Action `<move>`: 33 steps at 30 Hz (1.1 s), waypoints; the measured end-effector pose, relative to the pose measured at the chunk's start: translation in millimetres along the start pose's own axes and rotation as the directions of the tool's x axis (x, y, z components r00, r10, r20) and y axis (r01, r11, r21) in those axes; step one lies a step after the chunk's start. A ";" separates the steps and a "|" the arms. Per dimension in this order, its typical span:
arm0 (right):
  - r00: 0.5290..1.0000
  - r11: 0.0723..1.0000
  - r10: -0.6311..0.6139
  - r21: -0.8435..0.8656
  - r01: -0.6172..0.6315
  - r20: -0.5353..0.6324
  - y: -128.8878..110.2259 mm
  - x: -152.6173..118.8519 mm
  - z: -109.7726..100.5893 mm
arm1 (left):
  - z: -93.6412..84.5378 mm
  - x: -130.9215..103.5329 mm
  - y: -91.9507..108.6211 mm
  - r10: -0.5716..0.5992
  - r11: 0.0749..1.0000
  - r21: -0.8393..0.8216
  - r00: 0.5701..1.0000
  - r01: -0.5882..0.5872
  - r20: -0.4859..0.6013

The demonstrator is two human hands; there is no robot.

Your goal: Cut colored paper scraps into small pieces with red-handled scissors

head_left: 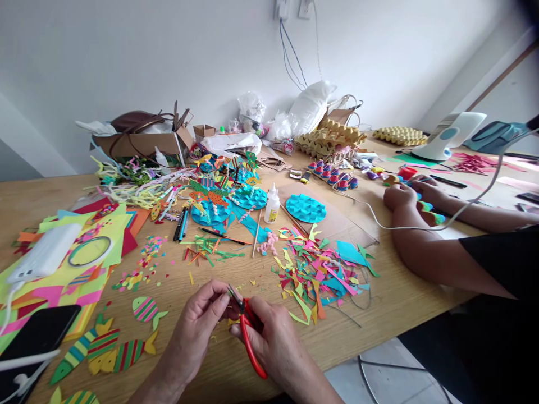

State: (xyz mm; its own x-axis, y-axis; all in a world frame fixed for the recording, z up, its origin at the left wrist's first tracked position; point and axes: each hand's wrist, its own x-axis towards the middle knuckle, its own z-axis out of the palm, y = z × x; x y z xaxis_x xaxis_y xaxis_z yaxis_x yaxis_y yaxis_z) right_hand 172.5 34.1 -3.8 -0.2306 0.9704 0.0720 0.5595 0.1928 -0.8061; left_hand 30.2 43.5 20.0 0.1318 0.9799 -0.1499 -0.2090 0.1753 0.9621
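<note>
My right hand [280, 336] is closed round the red-handled pliers [252, 354], whose metal jaws point up and to the left. My left hand [200, 320] is pinched at the jaw tips; whatever lies between its fingers is too small to make out. Striped paper fish lie left of my hands, among them a pink and green fish [145, 308] and a red and green fish [128, 354]. Beyond my hands is a heap of coloured paper scraps [311, 280], with a thin wire [347, 316] at its near edge.
A white glue bottle [272, 206] stands near a blue textured disc [306, 208]. On the left are coloured paper sheets, a power bank [45, 252] and a phone [42, 342]. At right, another person's hands [404, 196] work over painted pieces; a white cable [421, 227] crosses there.
</note>
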 end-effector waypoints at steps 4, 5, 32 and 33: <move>1.000 1.000 0.000 -0.005 0.000 -0.002 2.6 0.4 0.8 | 0.6 -0.3 1.1 -0.010 1.000 -0.004 1.000 0.010 -0.007; 1.000 1.000 0.000 -0.005 0.000 0.001 2.9 0.6 0.6 | 0.6 -0.3 1.6 -0.013 1.000 -0.005 1.000 0.013 -0.003; 0.993 0.993 0.030 -0.113 -0.017 0.118 10.2 1.3 -10.3 | -23.1 5.5 6.2 0.000 0.970 0.241 1.000 -0.003 0.011; 0.990 0.990 0.042 -0.139 -0.023 0.134 10.2 1.2 -12.6 | -31.2 8.4 8.9 0.015 0.956 0.293 1.000 -0.012 -0.008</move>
State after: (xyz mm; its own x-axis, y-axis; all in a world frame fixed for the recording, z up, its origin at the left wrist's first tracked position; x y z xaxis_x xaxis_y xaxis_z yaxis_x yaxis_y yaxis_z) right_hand 188.0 39.1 -4.5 -0.3114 0.9494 -0.0407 0.6701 0.1891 -0.7177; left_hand -0.8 56.3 20.2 0.1208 0.9831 -0.1377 0.0823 0.1283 0.9883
